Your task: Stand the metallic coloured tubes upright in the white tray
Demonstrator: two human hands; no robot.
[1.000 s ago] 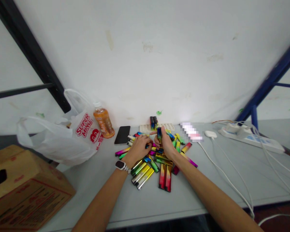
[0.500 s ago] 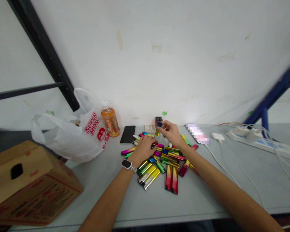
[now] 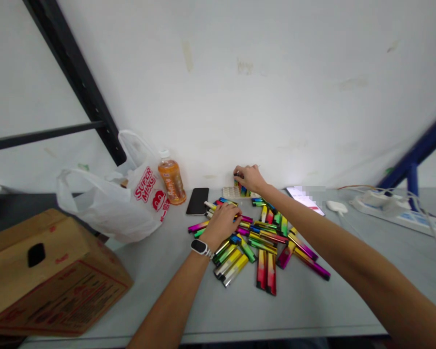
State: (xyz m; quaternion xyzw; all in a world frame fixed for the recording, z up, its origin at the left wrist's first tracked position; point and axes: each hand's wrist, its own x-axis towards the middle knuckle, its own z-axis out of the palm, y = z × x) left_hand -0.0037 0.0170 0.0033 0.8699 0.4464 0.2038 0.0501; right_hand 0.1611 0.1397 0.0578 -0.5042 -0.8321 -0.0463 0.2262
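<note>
Many slim cigarette lighters [image 3: 268,236] in shiny yellow, green, red, purple and blue lie in a loose pile on the grey table. At the back, by the wall, is a cream tray [image 3: 231,192] with rows of round hollows. My right hand [image 3: 252,178] is over this tray, its fingers pinched on a lighter [image 3: 236,181] held upright among others standing there; the fingers partly cover them. My left hand [image 3: 223,222], with a watch on the wrist, rests on the left of the pile. Its fingers are curled in, and what they hold, if anything, is hidden.
To the left stand a cardboard box [image 3: 69,276], a white plastic bag [image 3: 109,208] and an orange drink bottle [image 3: 172,179]. A dark phone [image 3: 197,201] lies left of the tray. On the right are a lit phone [image 3: 305,199], a white charger [image 3: 336,207] and a power strip [image 3: 403,211] with cables.
My right hand has moved back toward the wall and lowered the lighter to the standing ones in the tray. The left hand stays on the pile. The view has shifted slightly.
</note>
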